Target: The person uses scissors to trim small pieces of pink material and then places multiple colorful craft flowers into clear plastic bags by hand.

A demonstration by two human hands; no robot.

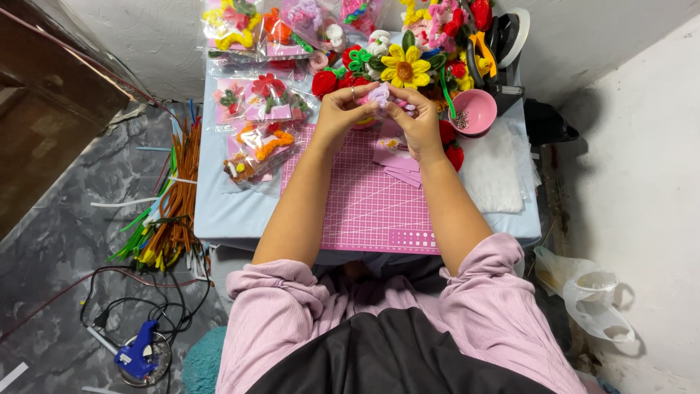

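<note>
My left hand (344, 111) and my right hand (415, 120) meet above the far edge of a pink cutting mat (364, 204) on a small light-blue table (226, 211). Together the fingers pinch a small pale lilac fuzzy craft piece (379, 93), which is mostly hidden by the fingertips. Pink paper cards (397, 162) lie on the mat just under my right wrist. A yellow pipe-cleaner flower (405, 69) sits right behind the hands.
Clear bags of fuzzy flowers (255, 98) cover the table's left and back. A pink bowl (474, 111) and clear plastic sheets (496, 171) lie to the right. Loose pipe cleaners (171, 211) spill onto the floor at left, near a blue glue gun (138, 355). A white plastic bag (590, 295) sits lower right.
</note>
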